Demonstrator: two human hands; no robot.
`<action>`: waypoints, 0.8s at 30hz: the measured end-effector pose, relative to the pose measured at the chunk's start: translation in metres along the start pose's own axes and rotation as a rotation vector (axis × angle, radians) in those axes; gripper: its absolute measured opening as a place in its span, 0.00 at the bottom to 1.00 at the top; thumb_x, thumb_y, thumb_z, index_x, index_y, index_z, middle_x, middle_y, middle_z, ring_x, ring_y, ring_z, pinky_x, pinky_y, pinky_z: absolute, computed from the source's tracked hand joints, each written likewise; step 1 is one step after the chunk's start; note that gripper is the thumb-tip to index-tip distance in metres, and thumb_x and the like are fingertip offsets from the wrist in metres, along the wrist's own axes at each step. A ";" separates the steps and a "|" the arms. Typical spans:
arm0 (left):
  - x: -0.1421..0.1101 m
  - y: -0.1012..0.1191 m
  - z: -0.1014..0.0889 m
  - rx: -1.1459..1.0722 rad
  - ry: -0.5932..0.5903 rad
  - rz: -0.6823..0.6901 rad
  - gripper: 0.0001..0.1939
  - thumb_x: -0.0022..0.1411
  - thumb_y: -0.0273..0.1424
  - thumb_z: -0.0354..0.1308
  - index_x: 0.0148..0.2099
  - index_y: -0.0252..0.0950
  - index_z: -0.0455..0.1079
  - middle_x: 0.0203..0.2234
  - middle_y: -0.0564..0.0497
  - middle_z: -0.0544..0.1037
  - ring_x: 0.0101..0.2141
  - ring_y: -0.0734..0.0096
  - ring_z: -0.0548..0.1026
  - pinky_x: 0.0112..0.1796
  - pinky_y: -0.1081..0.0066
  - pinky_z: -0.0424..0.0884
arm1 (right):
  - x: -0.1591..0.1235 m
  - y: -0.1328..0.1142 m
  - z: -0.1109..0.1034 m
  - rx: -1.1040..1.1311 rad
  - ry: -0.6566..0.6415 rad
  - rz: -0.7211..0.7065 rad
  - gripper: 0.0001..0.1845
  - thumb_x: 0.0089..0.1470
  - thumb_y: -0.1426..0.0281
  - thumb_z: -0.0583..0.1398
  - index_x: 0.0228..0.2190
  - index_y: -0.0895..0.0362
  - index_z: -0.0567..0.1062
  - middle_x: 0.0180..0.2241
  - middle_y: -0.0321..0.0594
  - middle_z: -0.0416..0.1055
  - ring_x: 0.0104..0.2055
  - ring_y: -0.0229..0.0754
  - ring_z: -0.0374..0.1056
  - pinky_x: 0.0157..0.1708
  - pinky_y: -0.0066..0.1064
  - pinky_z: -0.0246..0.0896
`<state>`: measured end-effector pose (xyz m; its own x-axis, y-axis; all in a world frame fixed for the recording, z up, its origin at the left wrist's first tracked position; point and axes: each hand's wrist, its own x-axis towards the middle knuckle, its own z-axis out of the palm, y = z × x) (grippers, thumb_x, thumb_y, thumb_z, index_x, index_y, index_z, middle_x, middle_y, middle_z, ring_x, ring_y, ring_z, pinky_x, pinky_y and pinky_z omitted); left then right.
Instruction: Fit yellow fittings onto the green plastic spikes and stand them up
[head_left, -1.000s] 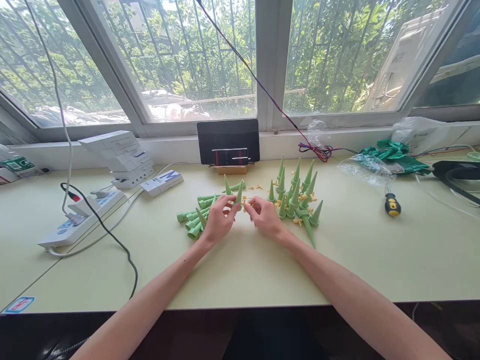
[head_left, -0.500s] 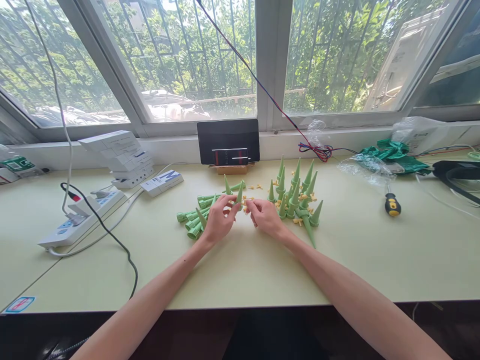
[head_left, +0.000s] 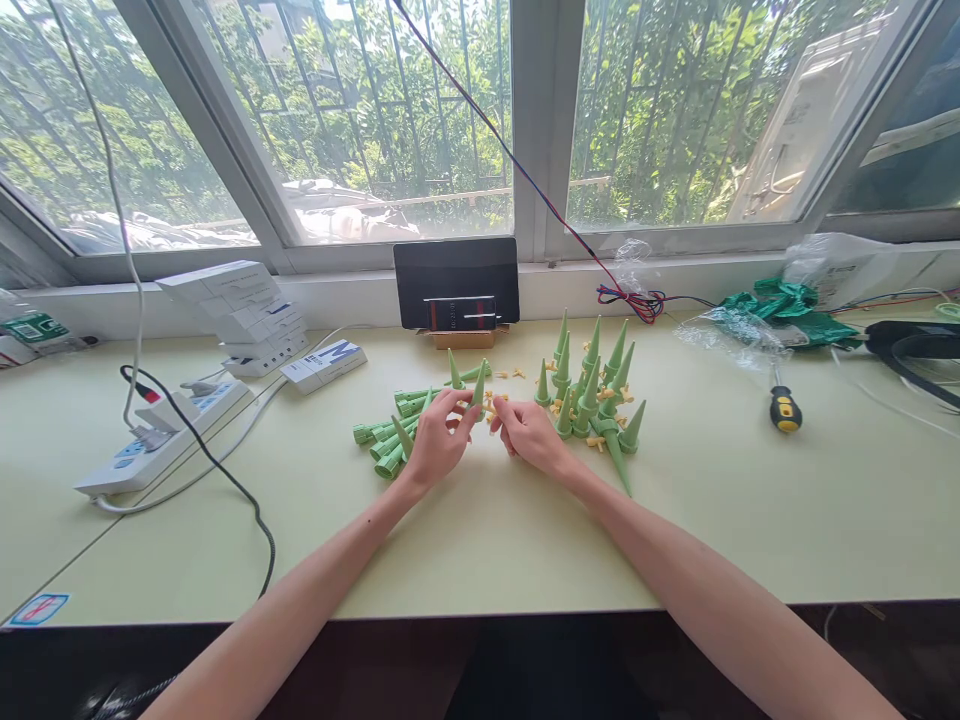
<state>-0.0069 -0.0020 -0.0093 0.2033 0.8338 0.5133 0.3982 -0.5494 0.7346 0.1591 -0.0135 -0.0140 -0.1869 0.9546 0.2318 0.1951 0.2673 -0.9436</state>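
Note:
My left hand [head_left: 441, 432] is closed around a green watering spike [head_left: 478, 384], held with its pointed tip up. Close by on the right, my right hand [head_left: 526, 430] has its thumb and forefinger pinched at a small yellow valve [head_left: 490, 408], partly hidden by the fingertips. Several green tubular spike bodies [head_left: 390, 462] lie beside and behind my left hand, with a few cones among them. To the right of my right hand stands a cluster of upright green spikes [head_left: 589, 392], with yellow valves on or between them. One spike [head_left: 616, 462] lies with its tip toward me.
Loose yellow valves [head_left: 513, 374] lie behind my hands. A phone [head_left: 462, 314] leans on a dark tablet [head_left: 456, 270] at the back. White boxes [head_left: 251, 315] and a power strip [head_left: 165, 435] with cables are left; a screwdriver [head_left: 785, 408] and plastic bags [head_left: 795, 310] are right.
My right hand's fingers have shifted slightly near the yellow valve. My left hand and the spike in it stay in the same place.

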 end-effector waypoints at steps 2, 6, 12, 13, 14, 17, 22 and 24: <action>0.000 0.000 0.000 -0.003 -0.004 0.000 0.11 0.65 0.38 0.55 0.45 0.39 0.70 0.37 0.49 0.70 0.32 0.72 0.74 0.23 0.74 0.75 | 0.000 0.000 0.000 0.011 -0.012 0.002 0.34 0.60 0.43 0.46 0.18 0.55 0.68 0.10 0.32 0.59 0.14 0.36 0.59 0.23 0.29 0.59; 0.000 0.000 0.000 -0.003 0.007 0.000 0.11 0.65 0.38 0.55 0.45 0.38 0.70 0.37 0.49 0.70 0.31 0.72 0.73 0.23 0.74 0.76 | -0.001 0.001 0.000 0.030 -0.040 0.020 0.35 0.59 0.42 0.45 0.19 0.56 0.69 0.11 0.32 0.59 0.13 0.36 0.58 0.22 0.29 0.59; 0.000 0.000 0.000 0.007 0.017 -0.007 0.12 0.65 0.39 0.55 0.44 0.37 0.69 0.38 0.48 0.70 0.32 0.71 0.74 0.23 0.74 0.76 | -0.001 -0.001 0.000 0.032 -0.063 0.041 0.33 0.60 0.43 0.45 0.22 0.56 0.69 0.12 0.31 0.60 0.13 0.35 0.58 0.20 0.29 0.57; 0.000 0.000 0.000 0.010 0.021 -0.008 0.12 0.65 0.39 0.55 0.44 0.37 0.70 0.37 0.48 0.70 0.32 0.71 0.74 0.23 0.74 0.76 | -0.001 -0.001 0.000 0.025 -0.051 0.034 0.31 0.60 0.44 0.47 0.24 0.55 0.69 0.13 0.31 0.60 0.14 0.35 0.58 0.20 0.28 0.57; 0.000 0.000 0.000 0.013 0.023 -0.010 0.12 0.65 0.39 0.55 0.44 0.38 0.70 0.37 0.48 0.70 0.32 0.71 0.74 0.22 0.74 0.76 | 0.000 -0.001 0.000 0.016 -0.035 0.024 0.28 0.59 0.45 0.49 0.26 0.55 0.69 0.13 0.30 0.61 0.14 0.35 0.58 0.21 0.28 0.57; 0.001 0.000 0.000 0.023 0.036 -0.015 0.12 0.65 0.40 0.55 0.44 0.38 0.70 0.38 0.48 0.71 0.31 0.71 0.74 0.22 0.74 0.76 | 0.000 0.000 0.000 -0.034 0.013 -0.023 0.20 0.56 0.50 0.56 0.32 0.54 0.67 0.15 0.28 0.63 0.16 0.35 0.59 0.21 0.27 0.55; 0.001 -0.001 0.000 0.030 0.041 -0.014 0.12 0.64 0.40 0.55 0.44 0.38 0.70 0.38 0.48 0.71 0.30 0.72 0.74 0.22 0.74 0.76 | 0.000 0.005 0.001 -0.135 0.060 -0.130 0.13 0.57 0.57 0.56 0.34 0.54 0.67 0.17 0.27 0.63 0.19 0.35 0.59 0.23 0.26 0.53; 0.001 -0.001 0.000 0.029 0.038 -0.014 0.12 0.64 0.40 0.55 0.43 0.37 0.70 0.38 0.48 0.71 0.31 0.72 0.74 0.22 0.74 0.76 | 0.000 0.006 0.001 -0.154 0.061 -0.148 0.12 0.58 0.58 0.55 0.33 0.54 0.67 0.17 0.28 0.63 0.19 0.34 0.58 0.24 0.26 0.52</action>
<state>-0.0075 -0.0006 -0.0094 0.1638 0.8384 0.5199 0.4262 -0.5355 0.7291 0.1590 -0.0124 -0.0203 -0.1664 0.9083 0.3837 0.3157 0.4177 -0.8519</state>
